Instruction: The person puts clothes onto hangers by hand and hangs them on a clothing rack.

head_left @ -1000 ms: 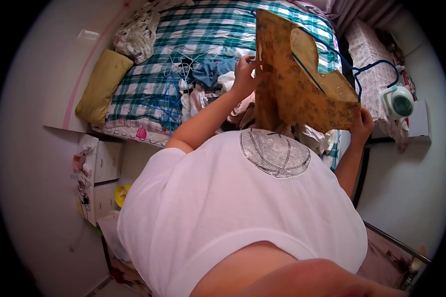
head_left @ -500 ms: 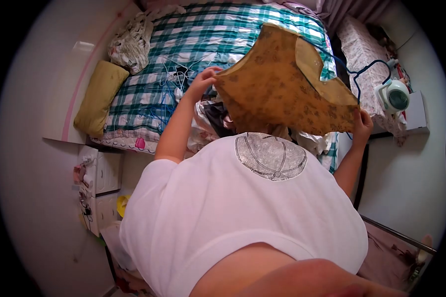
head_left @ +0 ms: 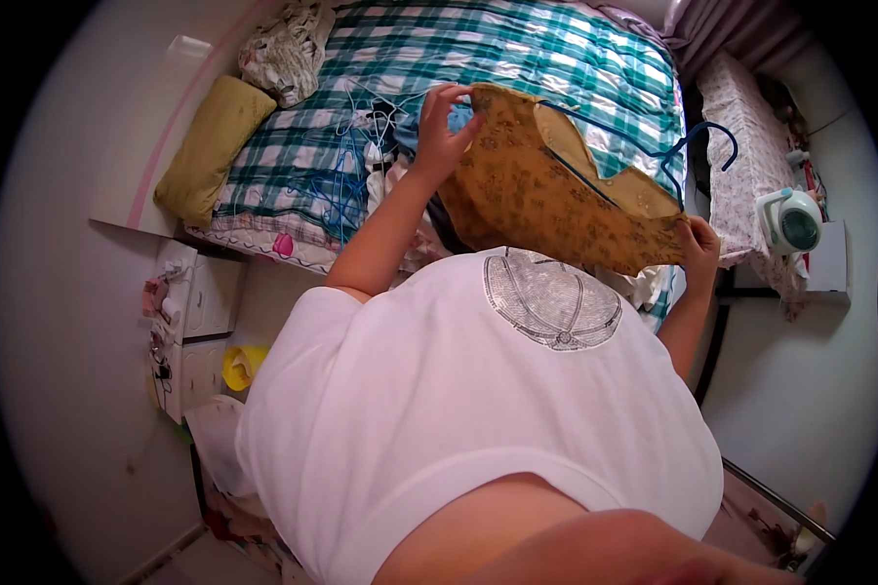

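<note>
A mustard-brown sleeveless top (head_left: pixel 546 190) with a dark print is stretched out in front of me above the bed. A dark blue hanger (head_left: pixel 610 132) runs inside its neckline, hook pointing right. My left hand (head_left: pixel 445 135) grips the top's upper left shoulder edge, fingers curled and thumb below. Closed on the opposite shoulder edge is my right hand (head_left: pixel 698 252), lower and to the right. Behind and below the top lies a heap of crumpled clothes (head_left: pixel 400 200), partly hidden by it and by my body.
Several blue and white hangers (head_left: pixel 337 200) lie tangled on the green plaid bedding (head_left: pixel 419 49). A yellow-green pillow (head_left: pixel 215 151) rests at the bed's left edge. A small white fan (head_left: pixel 790 219) stands at right; white drawers (head_left: pixel 210 292) and a yellow bin (head_left: pixel 244 367) are at left.
The top has tilted, its left side swinging down and its neckline turning upward. My left hand has moved up and right along its edge; the right hand still holds the other shoulder.
</note>
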Motion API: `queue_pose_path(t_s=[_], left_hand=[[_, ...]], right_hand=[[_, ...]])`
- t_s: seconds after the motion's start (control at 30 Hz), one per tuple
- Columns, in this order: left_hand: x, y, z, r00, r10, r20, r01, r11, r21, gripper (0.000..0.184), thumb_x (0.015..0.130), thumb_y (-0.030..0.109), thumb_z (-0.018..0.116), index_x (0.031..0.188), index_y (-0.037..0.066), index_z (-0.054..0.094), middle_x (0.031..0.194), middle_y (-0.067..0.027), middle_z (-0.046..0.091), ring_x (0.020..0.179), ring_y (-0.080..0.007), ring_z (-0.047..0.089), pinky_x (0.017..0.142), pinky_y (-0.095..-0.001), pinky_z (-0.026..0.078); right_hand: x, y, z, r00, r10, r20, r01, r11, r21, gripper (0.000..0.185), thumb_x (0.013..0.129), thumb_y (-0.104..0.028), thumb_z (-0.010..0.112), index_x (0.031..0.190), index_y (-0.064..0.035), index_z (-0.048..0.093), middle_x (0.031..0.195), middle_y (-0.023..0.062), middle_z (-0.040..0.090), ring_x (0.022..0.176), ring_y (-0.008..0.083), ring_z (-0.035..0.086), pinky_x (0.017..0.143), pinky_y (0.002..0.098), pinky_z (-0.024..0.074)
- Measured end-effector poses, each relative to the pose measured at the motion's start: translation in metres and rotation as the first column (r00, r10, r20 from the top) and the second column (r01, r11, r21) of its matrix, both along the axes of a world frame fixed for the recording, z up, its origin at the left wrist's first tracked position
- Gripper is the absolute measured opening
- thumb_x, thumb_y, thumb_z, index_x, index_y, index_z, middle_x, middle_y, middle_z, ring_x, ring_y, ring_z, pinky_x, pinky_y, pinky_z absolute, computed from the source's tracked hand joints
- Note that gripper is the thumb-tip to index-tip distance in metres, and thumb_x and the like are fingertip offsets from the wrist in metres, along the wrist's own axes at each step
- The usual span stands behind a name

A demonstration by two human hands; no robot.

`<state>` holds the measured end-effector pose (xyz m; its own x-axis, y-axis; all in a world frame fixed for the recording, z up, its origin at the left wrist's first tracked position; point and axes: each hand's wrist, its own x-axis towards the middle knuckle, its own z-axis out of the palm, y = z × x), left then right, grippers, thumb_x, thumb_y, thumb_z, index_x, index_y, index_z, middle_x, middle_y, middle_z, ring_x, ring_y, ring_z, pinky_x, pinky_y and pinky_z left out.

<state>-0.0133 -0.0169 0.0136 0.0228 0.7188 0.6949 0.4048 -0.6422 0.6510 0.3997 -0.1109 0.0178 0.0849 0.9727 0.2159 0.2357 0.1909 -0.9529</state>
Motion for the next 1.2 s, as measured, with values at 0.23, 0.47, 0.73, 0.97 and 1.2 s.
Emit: queue_pose_path(t_s=[0.23, 0.47, 0.73, 0.97, 1.2], left_hand=[[0.013, -0.008, 0.019, 0.945, 0.186, -0.271, -0.122, 0.964, 0.236, 0.028, 0.071, 0.019, 0.067, 0.097, 0.015, 0.06, 0.105, -0.0023, 0.052, 0.099, -0.0216, 0.046, 0.087, -0.0348, 0.029], [0.011, -0.013, 0.02, 0.933, 0.008, -0.361, 0.047, 0.988, 0.145, 0.018, 0.072, 0.012, 0.064, 0.09, 0.01, 0.062, 0.085, -0.0016, 0.061, 0.08, -0.0195, 0.056, 0.079, -0.034, 0.036], [0.015, -0.031, 0.024, 0.857, -0.173, -0.486, 0.201, 0.98, 0.004, 0.011, 0.077, 0.013, 0.059, 0.086, 0.006, 0.058, 0.08, -0.0102, 0.061, 0.073, -0.0281, 0.058, 0.062, -0.0351, 0.046], [0.016, -0.029, 0.014, 0.809, -0.377, -0.451, 0.329, 0.926, -0.184, 0.015, 0.083, 0.017, 0.052, 0.085, 0.002, 0.055, 0.076, -0.0131, 0.057, 0.07, -0.0311, 0.055, 0.06, -0.0345, 0.043], [-0.001, -0.008, -0.007, 0.793, -0.55, -0.26, 0.383, 0.783, -0.49, 0.025, 0.087, 0.025, 0.046, 0.077, 0.002, 0.051, 0.067, -0.0184, 0.048, 0.064, -0.0353, 0.048, 0.057, -0.0362, 0.039]], right_hand=[[0.001, -0.009, 0.009, 0.998, -0.022, 0.058, 0.026, 0.998, -0.055, 0.012, 0.078, -0.01, 0.062, 0.081, 0.0017, 0.059, 0.072, -0.0034, 0.054, 0.067, 0.0038, 0.046, 0.06, 0.0176, 0.0364], [-0.005, -0.018, 0.014, 0.998, 0.009, 0.061, -0.003, 0.996, -0.09, 0.012, 0.078, -0.01, 0.062, 0.081, 0.0015, 0.06, 0.071, -0.0033, 0.054, 0.065, 0.0037, 0.047, 0.059, 0.0177, 0.0368], [-0.031, -0.035, 0.026, 0.981, 0.036, 0.189, -0.019, 0.996, -0.093, 0.013, 0.077, -0.01, 0.061, 0.082, 0.0025, 0.061, 0.071, 0.0001, 0.057, 0.066, 0.0059, 0.051, 0.06, 0.0192, 0.0401], [-0.068, -0.048, 0.033, 0.941, 0.043, 0.335, -0.045, 0.999, -0.001, 0.017, 0.078, -0.013, 0.061, 0.083, 0.0039, 0.059, 0.065, 0.006, 0.055, 0.059, 0.0106, 0.048, 0.055, 0.0241, 0.0382], [-0.081, -0.058, 0.027, 0.863, -0.009, 0.506, 0.026, 0.999, -0.026, 0.019, 0.081, -0.017, 0.057, 0.079, 0.0018, 0.058, 0.064, 0.0104, 0.052, 0.057, 0.0144, 0.047, 0.054, 0.0262, 0.0375]])
